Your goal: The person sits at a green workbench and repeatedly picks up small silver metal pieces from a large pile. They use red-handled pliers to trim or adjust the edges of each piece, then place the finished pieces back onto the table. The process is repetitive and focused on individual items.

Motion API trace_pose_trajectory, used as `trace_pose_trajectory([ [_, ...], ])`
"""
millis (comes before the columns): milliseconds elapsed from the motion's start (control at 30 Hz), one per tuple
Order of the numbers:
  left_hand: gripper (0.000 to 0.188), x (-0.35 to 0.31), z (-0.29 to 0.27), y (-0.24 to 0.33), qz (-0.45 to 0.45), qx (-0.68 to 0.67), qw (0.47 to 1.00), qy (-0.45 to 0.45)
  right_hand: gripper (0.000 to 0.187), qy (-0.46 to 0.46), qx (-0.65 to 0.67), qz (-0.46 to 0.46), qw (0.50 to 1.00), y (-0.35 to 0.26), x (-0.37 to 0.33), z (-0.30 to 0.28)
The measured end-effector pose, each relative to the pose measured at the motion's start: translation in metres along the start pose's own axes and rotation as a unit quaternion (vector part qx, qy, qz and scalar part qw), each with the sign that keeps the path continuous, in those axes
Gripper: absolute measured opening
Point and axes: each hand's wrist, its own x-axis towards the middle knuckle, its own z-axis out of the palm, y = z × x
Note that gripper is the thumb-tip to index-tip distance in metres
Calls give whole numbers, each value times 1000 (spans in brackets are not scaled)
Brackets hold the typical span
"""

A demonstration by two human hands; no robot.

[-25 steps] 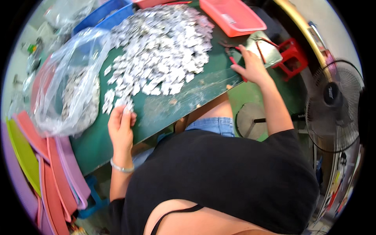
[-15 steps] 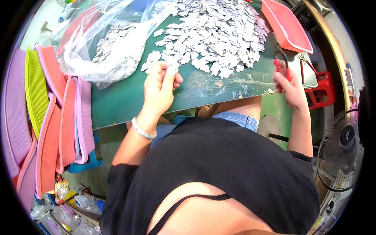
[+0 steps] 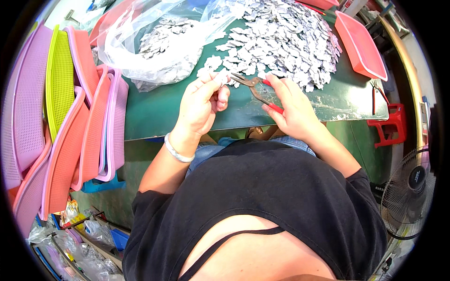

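Note:
My left hand (image 3: pixel 200 100) pinches a small flat whitish piece (image 3: pixel 222 77) between thumb and fingers, above the near part of the table. My right hand (image 3: pixel 294 108) is closed round the red handles of a pair of pliers (image 3: pixel 253 83). The pliers' dark jaws point left and reach the edge of the pinched piece; whether they grip it I cannot tell. Just beyond my hands a big heap of similar flat grey-white pieces (image 3: pixel 286 42) covers the table. To its left lies a clear plastic bag (image 3: pixel 136 63) with more such pieces inside.
The green table (image 3: pixel 159 114) has a scuffed front edge. A pink tray (image 3: pixel 361 47) stands at the far right, with another red-handled tool (image 3: pixel 374 98) near the corner. Coloured plastic baskets (image 3: pixel 61 107) are stacked at left. A red stool (image 3: pixel 390 125) and a fan (image 3: pixel 408 187) stand at right.
My right hand has brought the pliers left from the table's right side to the piece in my left hand. The left hand still pinches its piece. The view has shifted slightly.

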Motion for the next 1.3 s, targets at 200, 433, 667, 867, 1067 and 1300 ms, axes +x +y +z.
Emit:
trace_pose_trajectory([
  [200,14,-3,-1,2,-44,-52,997,-33,62,66,-46,-50,996,0,8,4],
  [433,14,-3,0,3,-81,-86,991,-71,60,64,-74,-49,994,8,11,8],
  [667,16,-2,-4,4,-93,-123,984,-84,60,65,-46,-46,996,12,10,10],
  [867,17,-1,-5,1,-119,-180,969,-122,60,98,-98,-44,989,11,12,6],
  [1067,17,-1,-3,-2,-125,-223,960,-114,60,117,-148,-58,980,6,14,3],
  [1300,18,-1,-1,-5,-123,-227,959,-118,60,133,-191,-71,970,3,14,1],
])
